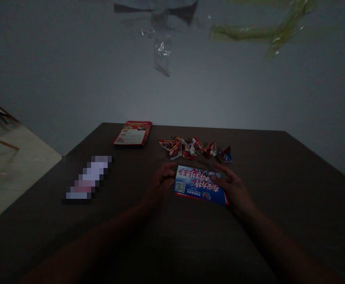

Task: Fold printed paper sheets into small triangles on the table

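Observation:
A blue and white printed leaflet point(198, 184) with a QR code lies flat on the dark table point(279, 189) in front of me. My left hand point(160, 182) pinches its left edge with curled fingers. My right hand point(233, 187) rests on its right edge, fingers stretched along the top corner. Just beyond the leaflet sits a row of several small folded paper pieces point(194, 149) in red, white and blue.
A stack of red leaflets point(133, 133) lies at the back left of the table. A blurred flat object point(88, 179) rests to the left. Pale floor shows at the far left, a plain wall behind, with plastic scraps point(162, 51) high up.

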`<state>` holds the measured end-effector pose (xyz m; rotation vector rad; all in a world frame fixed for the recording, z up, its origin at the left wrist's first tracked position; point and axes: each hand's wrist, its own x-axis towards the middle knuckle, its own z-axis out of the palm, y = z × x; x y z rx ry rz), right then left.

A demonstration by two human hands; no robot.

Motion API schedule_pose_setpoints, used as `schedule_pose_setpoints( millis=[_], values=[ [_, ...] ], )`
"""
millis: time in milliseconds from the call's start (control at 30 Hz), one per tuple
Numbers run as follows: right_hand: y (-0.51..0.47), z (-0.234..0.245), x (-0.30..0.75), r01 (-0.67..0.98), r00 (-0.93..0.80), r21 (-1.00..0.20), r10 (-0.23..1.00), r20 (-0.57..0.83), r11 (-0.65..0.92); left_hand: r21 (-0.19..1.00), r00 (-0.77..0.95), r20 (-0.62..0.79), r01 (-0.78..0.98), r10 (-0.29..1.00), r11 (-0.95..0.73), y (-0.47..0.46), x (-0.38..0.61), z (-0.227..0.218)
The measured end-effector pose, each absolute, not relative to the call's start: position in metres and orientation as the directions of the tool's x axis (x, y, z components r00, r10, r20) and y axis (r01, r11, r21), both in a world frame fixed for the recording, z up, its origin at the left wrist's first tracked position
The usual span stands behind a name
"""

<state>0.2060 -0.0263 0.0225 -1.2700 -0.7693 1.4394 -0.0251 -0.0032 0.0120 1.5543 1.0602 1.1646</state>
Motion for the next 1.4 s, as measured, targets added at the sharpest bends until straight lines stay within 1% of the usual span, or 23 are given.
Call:
schedule_pose_setpoints(
  millis=[33, 67, 100, 167, 200, 233, 267, 300, 367, 433, 467, 533, 567, 633, 733, 800, 833, 867, 967, 1067, 1167, 1400],
  values=[
    [-0.026, 0.024, 0.206, -0.307, 0.079, -0.907, 0.942, -0.327, -0.289, 0.899, 0.223, 0.351, 0.191, 0.91, -0.393, -0.003, -0.028, 0.013],
    [-0.026, 0.025, 0.207, -0.337, 0.074, -0.891, 0.935, -0.347, -0.304, 0.801, 0.277, 0.478, 0.252, 0.834, -0.543, -0.003, -0.03, 0.014],
    [-0.025, 0.026, 0.207, -0.361, 0.066, -0.876, 0.928, -0.366, -0.32, 0.7, 0.325, 0.566, 0.295, 0.758, -0.65, -0.003, -0.032, 0.015],
    [-0.025, 0.025, 0.207, -0.377, 0.046, -0.854, 0.914, -0.404, -0.358, 0.54, 0.397, 0.659, 0.342, 0.639, -0.769, -0.002, -0.034, 0.017],
    [-0.025, 0.024, 0.207, -0.371, 0.033, -0.847, 0.906, -0.422, -0.381, 0.495, 0.409, 0.683, 0.351, 0.606, -0.795, -0.002, -0.034, 0.017],
    [-0.025, 0.023, 0.207, -0.358, 0.021, -0.845, 0.901, -0.433, -0.397, 0.475, 0.407, 0.697, 0.355, 0.591, -0.805, -0.002, -0.033, 0.017],
    [-0.025, 0.021, 0.208, -0.34, 0.011, -0.849, 0.901, -0.433, -0.404, 0.479, 0.392, 0.704, 0.354, 0.593, -0.803, -0.002, -0.032, 0.017],
    [-0.025, 0.019, 0.209, -0.32, 0.009, -0.863, 0.909, -0.416, -0.391, 0.508, 0.367, 0.698, 0.351, 0.614, -0.787, -0.002, -0.031, 0.017],
    [-0.026, 0.016, 0.211, -0.266, 0.067, -0.918, 0.944, -0.322, -0.295, 0.636, 0.296, 0.622, 0.35, 0.725, -0.688, -0.002, -0.029, 0.017],
    [-0.028, 0.015, 0.214, -0.171, 0.171, -0.977, 0.972, -0.159, -0.129, 0.792, 0.211, 0.457, 0.346, 0.864, -0.503, -0.002, -0.028, 0.016],
    [-0.029, 0.016, 0.216, -0.106, 0.18, -0.993, 0.981, -0.074, -0.056, 0.852, 0.175, 0.363, 0.335, 0.915, -0.402, -0.003, -0.029, 0.015],
    [-0.031, 0.017, 0.218, -0.025, 0.167, -0.998, 0.985, 0.046, 0.051, 0.928, 0.133, 0.207, 0.287, 0.969, -0.238, -0.004, -0.029, 0.013],
    [-0.032, 0.017, 0.218, -0.019, 0.142, -0.997, 0.988, 0.067, 0.07, 0.948, 0.127, 0.157, 0.258, 0.979, -0.186, -0.004, -0.029, 0.012],
    [-0.034, 0.017, 0.218, -0.056, 0.109, -0.997, 0.993, 0.042, 0.049, 0.969, 0.13, 0.102, 0.21, 0.986, -0.128, -0.006, -0.027, 0.011],
    [-0.035, 0.013, 0.216, -0.169, 0.085, -0.985, 0.996, -0.032, -0.017, 0.982, 0.163, 0.069, 0.163, 0.984, -0.096, -0.008, -0.025, 0.01],
    [-0.035, 0.011, 0.215, -0.233, 0.103, -0.972, 0.994, -0.028, -0.003, 0.986, 0.184, 0.063, 0.141, 0.981, -0.09, -0.01, -0.023, 0.01],
    [-0.035, 0.01, 0.215, -0.239, 0.117, -0.971, 0.993, -0.021, 0.008, 0.986, 0.191, 0.065, 0.136, 0.979, -0.092, -0.01, -0.023, 0.011],
    [-0.035, 0.011, 0.215, -0.221, 0.14, -0.975, 0.99, -0.015, 0.017, 0.986, 0.195, 0.067, 0.134, 0.978, -0.095, -0.011, -0.022, 0.011],
    [-0.036, 0.015, 0.212, -0.086, 0.184, -0.996, 0.982, -0.041, -0.025, 0.993, 0.196, 0.05, 0.097, 0.979, -0.07, -0.011, -0.022, 0.013],
    [-0.037, 0.02, 0.209, -0.016, 0.214, -0.999, 0.976, -0.033, -0.03, 0.999, 0.193, 0.02, 0.032, 0.981, -0.026, -0.012, -0.021, 0.013],
    [-0.037, 0.022, 0.208, 0.008, 0.221, -0.999, 0.974, -0.04, -0.042, 0.999, 0.191, 0.008, 0.04, 0.982, -0.016, -0.012, -0.021, 0.013],
    [-0.037, 0.022, 0.208, 0.033, 0.219, -0.999, 0.975, -0.032, -0.04, 0.994, 0.095, 0.007, 0.112, 0.995, -0.017, -0.013, -0.02, 0.017]
  ],
)
